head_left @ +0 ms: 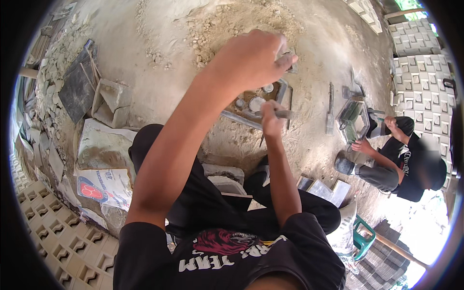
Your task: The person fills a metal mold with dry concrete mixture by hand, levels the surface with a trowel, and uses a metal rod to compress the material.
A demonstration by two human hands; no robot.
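My left hand (pixel 261 55) reaches far forward over the ground with its fingers closed. A small grey piece (pixel 292 67) shows just past its thumb, and I cannot make out what it is. Closer to me, my right hand (pixel 273 119) is wrapped round a hand tool with a thick round handle (pixel 285 114); a thin pointed end (pixel 261 140) shows below the fist. Both hands are over a metal mould frame (pixel 241 119). Inside it stand round pale pieces, one large (pixel 256 103) and one smaller (pixel 268 88). My left forearm hides part of the frame.
A heap of loose sandy mix (pixel 217 29) lies beyond the mould. At right another person (pixel 406 164) crouches by a similar mould (pixel 354 121), near a long flat tool (pixel 330 108). Stacked patterned blocks (pixel 423 92) stand behind. A printed sack (pixel 104 186) and a broken block (pixel 112 101) lie left.
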